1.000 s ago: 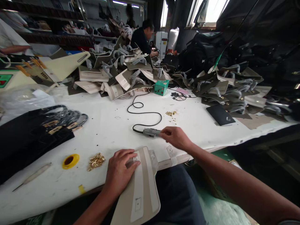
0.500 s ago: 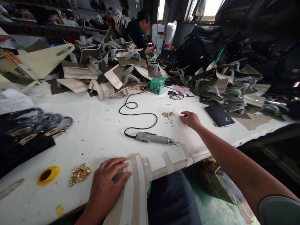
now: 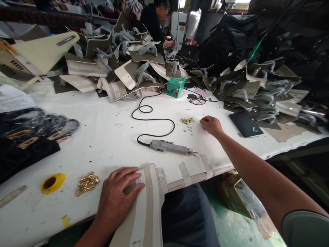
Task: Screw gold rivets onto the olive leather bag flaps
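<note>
My left hand (image 3: 118, 192) grips a beige and white striped bag panel (image 3: 150, 202) at the table's front edge, thumb and fingers lying over its upper left side. My right hand (image 3: 212, 126) is over the table with its fingers curled together; whatever they may hold is too small or hidden to see. Just left of it lies a scatter of small brass rings (image 3: 187, 120). A grey electric screwdriver (image 3: 169, 147) lies between my hands, its tip pointing right. Its black cord (image 3: 154, 119) winds back toward a green control box (image 3: 176, 87) with a lit lamp.
Brass fittings (image 3: 86, 183) are heaped beside a yellow tape roll (image 3: 53, 183) at left. Black straps (image 3: 38, 130) lie further left. Piled bag panels (image 3: 125, 73) line the back. A black booklet (image 3: 245, 124) lies at right. A person (image 3: 151, 22) sits behind the pile.
My right hand's fingers have drawn closer together beside the brass rings. My left hand keeps its hold on the bag panel. The whole view has tipped slightly downward.
</note>
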Motion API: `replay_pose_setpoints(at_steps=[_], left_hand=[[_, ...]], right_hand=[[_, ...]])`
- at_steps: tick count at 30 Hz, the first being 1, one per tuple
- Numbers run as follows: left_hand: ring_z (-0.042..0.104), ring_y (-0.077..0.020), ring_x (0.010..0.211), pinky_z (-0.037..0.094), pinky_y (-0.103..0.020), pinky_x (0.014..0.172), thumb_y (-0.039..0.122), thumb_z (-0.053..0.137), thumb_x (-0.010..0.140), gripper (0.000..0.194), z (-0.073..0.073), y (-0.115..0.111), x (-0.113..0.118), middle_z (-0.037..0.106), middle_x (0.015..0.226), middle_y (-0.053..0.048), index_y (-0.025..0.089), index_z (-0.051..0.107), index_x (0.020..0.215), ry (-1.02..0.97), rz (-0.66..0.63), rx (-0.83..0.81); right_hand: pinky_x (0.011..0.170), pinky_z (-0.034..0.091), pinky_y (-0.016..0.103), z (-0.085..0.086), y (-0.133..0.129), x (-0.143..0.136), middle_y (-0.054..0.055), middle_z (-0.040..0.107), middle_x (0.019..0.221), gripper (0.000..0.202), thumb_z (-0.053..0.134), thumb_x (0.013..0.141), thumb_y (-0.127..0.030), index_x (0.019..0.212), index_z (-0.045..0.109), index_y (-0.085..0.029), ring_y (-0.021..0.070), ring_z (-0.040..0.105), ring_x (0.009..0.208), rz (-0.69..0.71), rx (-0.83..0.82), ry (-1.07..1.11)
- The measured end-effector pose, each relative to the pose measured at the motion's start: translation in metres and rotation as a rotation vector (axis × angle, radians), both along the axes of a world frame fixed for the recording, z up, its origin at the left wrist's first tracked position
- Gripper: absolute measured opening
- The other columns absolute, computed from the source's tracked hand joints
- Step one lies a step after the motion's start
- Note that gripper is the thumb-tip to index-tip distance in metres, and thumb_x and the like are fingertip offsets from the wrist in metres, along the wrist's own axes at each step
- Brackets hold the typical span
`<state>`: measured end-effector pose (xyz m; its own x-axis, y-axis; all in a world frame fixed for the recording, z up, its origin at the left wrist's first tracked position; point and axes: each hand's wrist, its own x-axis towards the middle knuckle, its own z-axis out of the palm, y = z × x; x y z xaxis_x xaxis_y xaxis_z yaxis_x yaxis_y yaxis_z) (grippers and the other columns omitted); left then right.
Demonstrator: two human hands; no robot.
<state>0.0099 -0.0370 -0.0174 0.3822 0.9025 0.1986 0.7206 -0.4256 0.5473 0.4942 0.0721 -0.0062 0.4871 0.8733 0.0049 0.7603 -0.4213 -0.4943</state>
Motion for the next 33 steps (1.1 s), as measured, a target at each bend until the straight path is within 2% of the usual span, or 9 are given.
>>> replay_pose_setpoints(at_steps=[5,8,14,19,23,26,30,33], left_hand=[[0.059,-0.0309,0.121,0.042,-0.051,0.104,0.042,0.072,0.086,0.019,0.001,0.001,0.002,0.074,0.123,-0.001,0.033,0.077,0.103,-0.008,0.0,0.005],[0.059,-0.0306,0.12,0.043,-0.051,0.104,0.041,0.072,0.086,0.019,0.001,0.001,0.002,0.074,0.123,0.0,0.033,0.077,0.103,-0.003,0.001,0.002],[0.06,-0.0308,0.121,0.043,-0.051,0.104,0.041,0.07,0.087,0.019,0.002,0.0,0.002,0.074,0.123,0.0,0.032,0.077,0.102,0.009,0.008,0.009],[0.06,-0.0316,0.122,0.044,-0.051,0.103,0.043,0.069,0.087,0.02,0.004,-0.001,0.003,0.074,0.123,0.0,0.033,0.078,0.102,0.02,0.014,0.005],[0.06,-0.0317,0.122,0.044,-0.05,0.103,0.046,0.067,0.087,0.022,0.003,-0.001,0.003,0.075,0.123,-0.001,0.033,0.078,0.102,0.015,0.014,0.015],[0.061,-0.0317,0.121,0.044,-0.049,0.102,0.047,0.067,0.087,0.023,0.0,0.001,0.002,0.075,0.123,-0.002,0.033,0.078,0.101,0.017,0.014,0.028],[0.061,-0.032,0.12,0.045,-0.049,0.102,0.049,0.069,0.086,0.023,-0.003,0.002,0.001,0.075,0.123,0.0,0.034,0.078,0.101,0.021,0.009,0.038],[0.061,-0.0321,0.12,0.045,-0.049,0.102,0.049,0.069,0.086,0.023,-0.004,0.002,0.0,0.075,0.123,0.0,0.034,0.078,0.101,0.02,0.007,0.044]], right_hand=[[0.056,0.041,0.026,0.004,-0.018,-0.016,0.001,0.065,0.067,0.03,0.057,0.089,-0.043,0.095,0.073,-0.019,0.0144,0.055,0.058,0.081,-0.028,0.115],[0.052,0.039,0.025,0.005,-0.031,-0.031,-0.001,0.063,0.064,0.033,0.057,0.089,-0.047,0.093,0.073,-0.019,0.0137,0.053,0.056,0.17,-0.077,0.176],[0.062,0.041,0.026,0.005,-0.041,-0.054,0.001,0.072,0.079,0.023,0.062,0.087,-0.04,0.087,0.075,-0.021,0.0156,0.061,0.07,0.254,-0.117,0.153],[0.062,0.041,0.026,0.004,-0.035,-0.059,0.002,0.075,0.081,0.014,0.066,0.084,-0.033,0.082,0.075,-0.022,0.0173,0.063,0.073,0.218,-0.134,0.084],[0.059,0.04,0.025,0.001,-0.033,-0.061,0.002,0.075,0.082,0.013,0.07,0.082,-0.034,0.086,0.074,-0.022,0.0172,0.064,0.072,0.181,-0.121,0.027],[0.063,0.041,0.026,0.002,-0.039,-0.066,0.001,0.076,0.088,0.014,0.068,0.086,-0.036,0.088,0.074,-0.024,0.0179,0.064,0.077,0.188,-0.085,-0.044],[0.07,0.041,0.027,0.004,-0.051,-0.076,0.003,0.075,0.105,0.019,0.061,0.093,-0.037,0.09,0.077,-0.027,0.0192,0.065,0.088,0.233,-0.032,-0.145],[0.074,0.044,0.027,0.002,-0.057,-0.073,0.003,0.074,0.105,0.02,0.062,0.093,-0.039,0.095,0.078,-0.027,0.0186,0.066,0.088,0.264,0.033,-0.136]])
